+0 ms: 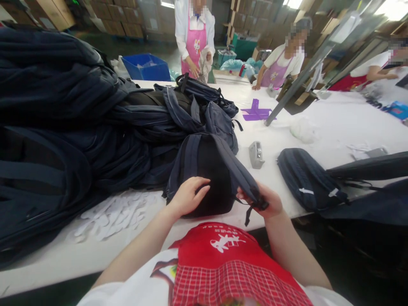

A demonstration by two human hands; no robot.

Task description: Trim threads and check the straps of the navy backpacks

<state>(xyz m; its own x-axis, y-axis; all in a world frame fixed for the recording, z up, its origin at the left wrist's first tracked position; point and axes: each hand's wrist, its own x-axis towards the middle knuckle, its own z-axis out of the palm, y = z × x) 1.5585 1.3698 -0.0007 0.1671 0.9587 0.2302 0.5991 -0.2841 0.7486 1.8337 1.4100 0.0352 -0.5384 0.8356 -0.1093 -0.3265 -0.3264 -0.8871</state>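
Note:
A dark navy backpack (213, 170) lies in front of me on the white table, its black back panel and straps facing up. My left hand (191, 195) rests at the backpack's near left side, thumb and fingers apart, gripping nothing. At the right, my right hand (270, 200) is closed around the lower end of a padded shoulder strap (240, 170), lifting it off the panel. A thin webbing end with a black buckle hangs below that hand. Beyond the strap, a small grey tape dispenser (256, 155) stands on the table.
A high heap of navy backpacks (63, 93) fills the left side. White paper tags (111, 214) lie near it. More backpacks (307, 178) are at right. A slanted metal pole (299, 78) rises beyond, near purple pieces (256, 112). Several co-workers stand across the table; a blue bin (146, 68) is behind.

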